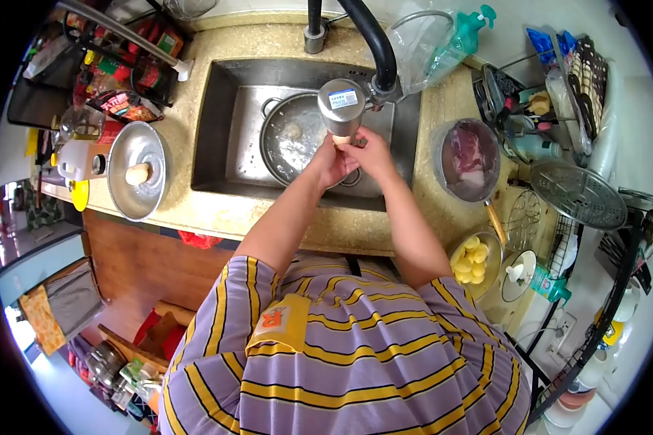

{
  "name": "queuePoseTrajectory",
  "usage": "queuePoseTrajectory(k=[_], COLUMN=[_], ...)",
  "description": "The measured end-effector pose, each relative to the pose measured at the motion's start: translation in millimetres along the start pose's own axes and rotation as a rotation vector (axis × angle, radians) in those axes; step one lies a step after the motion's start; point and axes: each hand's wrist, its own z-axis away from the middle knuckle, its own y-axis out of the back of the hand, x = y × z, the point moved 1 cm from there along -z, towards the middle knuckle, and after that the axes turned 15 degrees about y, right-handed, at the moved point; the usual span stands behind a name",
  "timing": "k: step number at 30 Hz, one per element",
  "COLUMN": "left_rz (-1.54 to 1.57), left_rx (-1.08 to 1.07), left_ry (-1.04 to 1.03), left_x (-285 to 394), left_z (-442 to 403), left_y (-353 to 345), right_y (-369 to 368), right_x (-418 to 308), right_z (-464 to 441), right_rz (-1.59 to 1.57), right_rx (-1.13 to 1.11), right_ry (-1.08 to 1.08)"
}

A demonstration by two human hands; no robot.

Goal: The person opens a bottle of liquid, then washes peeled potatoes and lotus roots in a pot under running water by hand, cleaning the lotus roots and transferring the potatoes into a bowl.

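Note:
Directly under the faucet's cylindrical metal head [340, 109], my two hands meet over the sink. My left hand [326, 162] is curled around a pale tan piece of food [342, 140], partly covered by the fingers and the faucet head. The fingers of my right hand [372, 155] close on the same piece from the other side. Below them, a round metal pan with loop handles [274, 148] sits in the sink [225, 156] with some water in it. Another pale, oblong piece [137, 174] lies in a metal bowl [116, 190] on the left counter.
Right of the sink stands a bowl of raw red meat [471, 148]. Nearer me is a bowl of peeled yellow potatoes [471, 259]. A perforated steamer plate [579, 194] and a black rack line the right side. A teal spray bottle [458, 45] stands behind; bottles and packets crowd the left.

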Motion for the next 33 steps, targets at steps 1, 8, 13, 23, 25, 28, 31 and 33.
queuePoseTrajectory(k=[1, 8, 13, 23, 25, 28, 31, 33], left_rz=[0.011, -0.058, -0.069, -0.098, -0.109, -0.098, -0.094, -0.094], left_rx=[-0.018, -0.034, -0.049, -0.007, 0.004, 0.005, 0.005, -0.003], left_ry=[-0.009, 0.005, -0.013, -0.017, -0.019, -0.012, -0.014, -0.014], left_x=[1.0, 9.0, 9.2, 6.4, 7.4, 9.5, 11.3, 11.8], left_z=[-3.8, -14.2, -12.3, -2.3, 1.2, 7.9, 11.5, 8.2], left_y=[2.1, 6.1, 1.6, 6.0, 6.5, 5.6, 2.3, 3.0], right_y=[-0.9, 0.0, 2.9, -3.2, -5.2, -8.7, -10.4, -9.9], right_x=[0.5, 10.4, 5.4, 6.8, 8.6, 16.2, 16.0, 17.2], right_z=[-0.8, -3.9, -1.9, 2.9, 1.9, -0.6, -2.8, -3.0], right_rz=[-0.027, -0.182, -0.194, -0.227, -0.199, -0.158, -0.153, -0.154], right_rx=[0.014, 0.041, 0.035, 0.042, 0.04, 0.037, 0.036, 0.032], right_ry=[0.008, 0.051, 0.041, 0.013, 0.047, 0.062, 0.052, 0.041])
